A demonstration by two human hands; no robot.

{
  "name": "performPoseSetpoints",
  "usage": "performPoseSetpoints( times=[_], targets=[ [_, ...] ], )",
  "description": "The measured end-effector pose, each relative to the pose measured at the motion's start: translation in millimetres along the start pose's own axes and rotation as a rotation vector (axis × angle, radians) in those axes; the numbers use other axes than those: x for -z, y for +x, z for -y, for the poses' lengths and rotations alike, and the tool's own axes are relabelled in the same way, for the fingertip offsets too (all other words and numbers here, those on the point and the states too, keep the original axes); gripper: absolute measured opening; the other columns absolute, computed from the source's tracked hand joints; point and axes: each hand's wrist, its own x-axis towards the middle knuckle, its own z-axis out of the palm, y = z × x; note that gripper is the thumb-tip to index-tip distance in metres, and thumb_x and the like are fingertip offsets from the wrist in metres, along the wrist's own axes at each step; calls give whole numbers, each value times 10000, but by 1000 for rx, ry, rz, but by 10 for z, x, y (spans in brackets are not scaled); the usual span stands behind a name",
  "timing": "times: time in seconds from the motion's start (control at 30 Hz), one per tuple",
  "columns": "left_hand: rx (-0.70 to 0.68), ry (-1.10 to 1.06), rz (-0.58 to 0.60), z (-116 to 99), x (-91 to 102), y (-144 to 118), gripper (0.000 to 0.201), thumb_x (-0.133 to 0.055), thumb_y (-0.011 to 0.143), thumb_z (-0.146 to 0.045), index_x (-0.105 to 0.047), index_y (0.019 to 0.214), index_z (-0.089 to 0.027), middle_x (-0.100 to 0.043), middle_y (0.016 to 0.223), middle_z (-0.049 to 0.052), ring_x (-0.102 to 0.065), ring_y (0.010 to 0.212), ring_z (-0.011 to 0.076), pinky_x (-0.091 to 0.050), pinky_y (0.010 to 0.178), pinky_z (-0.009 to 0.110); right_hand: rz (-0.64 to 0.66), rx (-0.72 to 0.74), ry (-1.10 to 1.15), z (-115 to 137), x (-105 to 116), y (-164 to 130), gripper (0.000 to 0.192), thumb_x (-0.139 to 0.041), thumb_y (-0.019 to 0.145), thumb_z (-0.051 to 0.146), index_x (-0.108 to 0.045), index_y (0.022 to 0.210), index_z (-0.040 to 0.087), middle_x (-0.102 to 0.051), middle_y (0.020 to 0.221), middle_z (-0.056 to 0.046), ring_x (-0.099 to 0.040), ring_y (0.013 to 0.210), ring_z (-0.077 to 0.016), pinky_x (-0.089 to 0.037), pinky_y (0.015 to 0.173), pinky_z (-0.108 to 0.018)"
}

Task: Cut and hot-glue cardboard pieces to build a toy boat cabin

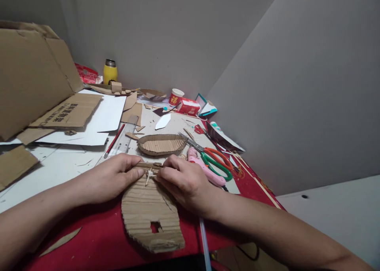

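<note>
A rounded corrugated cardboard piece (145, 207) with a small torn hole near its lower end lies in front of me. My left hand (126, 172) is closed on its upper left edge, the thumb on top. My right hand (185, 182) is closed at the upper right edge, its fingertips bent beside a cross of thin pale sticks (150, 175). The sticks sit on the cardboard between both hands. Whether the right fingertips also pinch a stick is hidden. Just beyond lies a shallow boat-shaped cardboard tray (162, 144).
Right of the tray are scissors (218, 160) with orange and green handles and a pink glue gun (204, 168). A ruler (127, 134) and red pencil (114, 141) lie left. A large cardboard box (35, 73), yellow bottle (110, 72) and paper cup (176, 96) stand farther back.
</note>
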Motion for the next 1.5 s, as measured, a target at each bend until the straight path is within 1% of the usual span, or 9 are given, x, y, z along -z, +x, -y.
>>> performPoseSetpoints(
  times=[0.3, 0.53, 0.77, 0.87, 0.97, 1.1, 1.2, 1.3, 1.5],
  targets=[
    [0, 58, -3, 8, -43, 6, 268, -436, 951, -384, -621, 914, -193, -689, 932, 6, -634, 899, 220, -468, 798, 319, 12, 0, -59, 25, -10, 22, 298, -444, 965, 210, -610, 727, 141, -500, 723, -32, -426, 608, -133, -294, 536, -269],
    [-8, 102, -33, 11, -91, 14, 202, -474, 912, -298, -594, 792, -189, -603, 745, -38, -545, 709, 149, -415, 633, 240, 54, -20, -88, 51, 11, 24, 270, -462, 955, 205, -599, 731, 144, -509, 713, -29, -436, 605, -137, -275, 526, -276],
    [12, 66, -73, 14, -127, 33, 213, -485, 902, -301, -587, 759, -182, -575, 696, -36, -526, 663, 142, -402, 596, 236, 123, -51, -31, 82, 86, 16, 194, -494, 932, 192, -628, 808, 126, -575, 738, -53, -507, 630, -155, -333, 544, -283],
    [7, -18, -39, -18, -109, 22, 207, -491, 915, -319, -617, 824, -182, -645, 780, -17, -594, 749, 168, -444, 665, 258, 73, -63, 90, 84, 145, -16, 144, -518, 920, 191, -622, 851, 120, -610, 743, -53, -540, 646, -148, -378, 569, -270],
    [3, -49, -41, -43, -90, -7, 220, -502, 926, -351, -647, 904, -187, -699, 866, 0, -631, 797, 184, -472, 697, 275, -99, -98, 271, 63, 178, -48, 77, -542, 900, 155, -583, 837, 136, -593, 698, -9, -520, 607, -103, -397, 566, -224],
    [10, -49, -58, -24, -73, -24, 256, -527, 922, -390, -659, 1031, -199, -719, 919, 13, -666, 868, 214, -497, 745, 308, -241, -264, 455, 7, 152, -56, 67, -552, 890, 144, -564, 830, 170, -574, 689, 29, -516, 612, -81, -414, 585, -200],
    [3, -39, -59, 8, -67, -9, 263, -525, 925, -390, -661, 1047, -200, -722, 931, 18, -670, 886, 222, -502, 762, 322, -143, -444, 631, -30, 105, -30, 102, -564, 902, 250, -614, 946, 172, -641, 828, -12, -580, 742, -117, -455, 660, -238],
    [10, -31, -46, 22, -66, -2, 260, -520, 925, -383, -668, 1016, -189, -718, 911, 27, -665, 848, 221, -501, 729, 324, 41, -609, 886, -39, 77, 14, 216, -570, 891, 365, -614, 946, 161, -619, 784, -12, -551, 664, -116, -438, 594, -250],
    [21, -48, -40, -29, -72, -17, 250, -520, 920, -363, -670, 989, -176, -711, 894, 24, -631, 815, 196, -482, 712, 302, 11, -768, 1220, 1, 57, 66, 312, -673, 792, 323, -442, 966, 202, -527, 600, 82, -449, 540, -81, -349, 496, -202]
  ],
)
